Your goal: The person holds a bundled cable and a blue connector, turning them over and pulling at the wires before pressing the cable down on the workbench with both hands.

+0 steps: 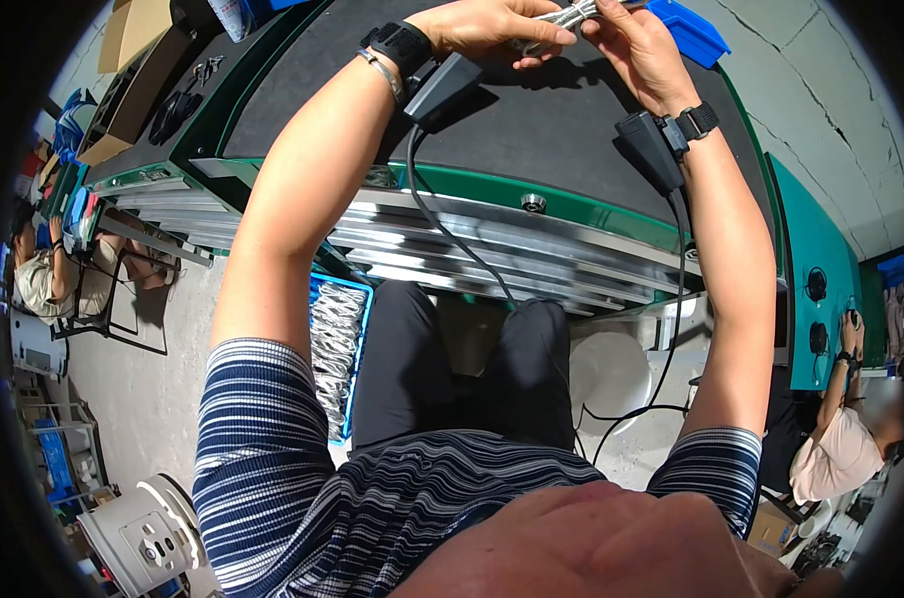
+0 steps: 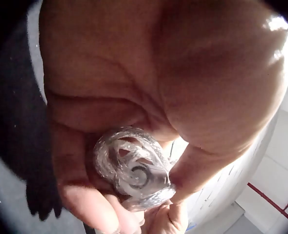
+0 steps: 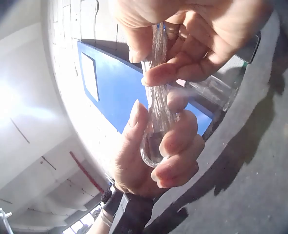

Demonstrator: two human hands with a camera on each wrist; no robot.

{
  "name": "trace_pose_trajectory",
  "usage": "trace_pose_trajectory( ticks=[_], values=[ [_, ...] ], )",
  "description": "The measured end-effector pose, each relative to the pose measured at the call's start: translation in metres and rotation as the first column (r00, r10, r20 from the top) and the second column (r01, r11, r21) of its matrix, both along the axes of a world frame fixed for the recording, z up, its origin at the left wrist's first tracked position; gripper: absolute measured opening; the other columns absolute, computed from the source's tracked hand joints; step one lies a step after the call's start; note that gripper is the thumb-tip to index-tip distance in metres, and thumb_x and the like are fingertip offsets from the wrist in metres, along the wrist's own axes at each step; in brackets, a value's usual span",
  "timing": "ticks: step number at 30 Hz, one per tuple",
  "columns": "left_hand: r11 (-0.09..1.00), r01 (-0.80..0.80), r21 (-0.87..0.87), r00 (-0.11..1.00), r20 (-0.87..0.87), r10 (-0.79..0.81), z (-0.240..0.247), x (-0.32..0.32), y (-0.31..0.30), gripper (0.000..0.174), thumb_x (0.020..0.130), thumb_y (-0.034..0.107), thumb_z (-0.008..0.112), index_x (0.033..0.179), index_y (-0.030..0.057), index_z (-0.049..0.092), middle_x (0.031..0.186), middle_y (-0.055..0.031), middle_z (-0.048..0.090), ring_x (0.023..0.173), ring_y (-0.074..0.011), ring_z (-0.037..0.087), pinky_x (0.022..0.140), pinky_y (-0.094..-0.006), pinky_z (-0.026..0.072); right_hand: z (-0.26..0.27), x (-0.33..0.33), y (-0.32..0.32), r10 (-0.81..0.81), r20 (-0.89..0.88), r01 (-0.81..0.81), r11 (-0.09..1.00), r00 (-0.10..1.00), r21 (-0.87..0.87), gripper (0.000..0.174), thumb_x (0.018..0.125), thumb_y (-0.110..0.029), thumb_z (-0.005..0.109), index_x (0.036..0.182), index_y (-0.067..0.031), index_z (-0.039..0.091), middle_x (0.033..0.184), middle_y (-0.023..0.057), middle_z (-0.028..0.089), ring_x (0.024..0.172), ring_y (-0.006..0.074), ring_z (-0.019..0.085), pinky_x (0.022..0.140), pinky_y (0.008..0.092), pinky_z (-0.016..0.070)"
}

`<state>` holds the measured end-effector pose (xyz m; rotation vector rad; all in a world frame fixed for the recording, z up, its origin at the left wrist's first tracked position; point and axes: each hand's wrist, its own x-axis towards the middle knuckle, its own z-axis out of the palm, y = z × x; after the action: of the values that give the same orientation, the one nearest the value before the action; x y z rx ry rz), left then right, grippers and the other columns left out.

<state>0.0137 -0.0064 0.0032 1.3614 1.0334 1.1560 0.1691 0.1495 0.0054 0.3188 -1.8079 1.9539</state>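
Broadly, the dark tabletop [image 1: 562,149] takes up most of the space before the seated person. Next in size comes a blue crate [image 1: 362,344] beside the person's left leg, filled with rows of silvery bundles [image 1: 334,344]. Smaller than that is a blue bin [image 1: 691,35] near the far edge, just beyond the right hand [image 1: 643,55].

Both hands are up over the tabletop's far part, close together on one thing. The left hand [image 1: 487,28] has its fingers curled and its thumb opposed around the looped lower end of a silvery cord bundle [image 3: 158,109]; the right hand pinches the upper part between thumb and fingers. The bundle stands lengthwise between them (whether a tie already circles it, I cannot tell).

The step in hand seems to be gathering and shaping these loops, perhaps fastening them at the narrow part. From here, the next move would call for a steady left grip that lets no strand slip, while the right fingertips work finely around the neck without crushing it.
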Motion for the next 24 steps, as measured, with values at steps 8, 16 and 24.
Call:
trace_pose_trajectory(
  ticks=[8, 16, 24],
  values=[
    [0.961, -0.205, 0.185, 0.873, -0.41, 0.265, 0.008, 0.008, -0.002, 0.021, 0.096, 0.024, 0.065, 0.106, 0.0067, 0.058, 0.074, 0.0039, 0.052, 0.065, -0.0058, 0.047, 0.058, -0.0228, 0.0396, -0.003, -0.001, 0.002, -0.032, 0.022, 0.032, 0.999, 0.999, -0.009, 0.01, 0.1, -0.022, 0.059, 0.103, -0.0128, 0.056, 0.092, 0.0001, 0.063, 0.082, 0.0081, 0.06, 0.079, 0.0258, 0.0499],
    [0.947, -0.236, 0.218, 0.824, -0.47, 0.315, 0.006, 0.009, 0.0, 0.023, 0.097, 0.027, 0.065, 0.105, 0.0066, 0.059, 0.075, 0.0037, 0.053, 0.065, -0.0067, 0.048, 0.058, -0.0242, 0.0407, -0.004, -0.001, 0.003, -0.01, 0.018, 0.011, 0.997, 1.0, -0.075, 0.008, 0.1, -0.02, 0.058, 0.104, -0.013, 0.055, 0.09, 0.0, 0.062, 0.08, 0.0084, 0.06, 0.077, 0.0254, 0.0502],
    [0.996, -0.084, -0.039, 0.991, -0.108, 0.08, 0.004, 0.015, -0.003, 0.026, 0.097, 0.029, 0.065, 0.112, 0.0077, 0.061, 0.075, 0.005, 0.052, 0.064, -0.0052, 0.045, 0.055, -0.0217, 0.0362, -0.013, -0.006, 0.009, -0.073, 0.073, 0.079, 0.994, 0.995, -0.08, 0.012, 0.1, -0.022, 0.059, 0.1, -0.0097, 0.058, 0.081, 0.0001, 0.062, 0.075, 0.0103, 0.06, 0.073, 0.0256, 0.0503]
  ],
)
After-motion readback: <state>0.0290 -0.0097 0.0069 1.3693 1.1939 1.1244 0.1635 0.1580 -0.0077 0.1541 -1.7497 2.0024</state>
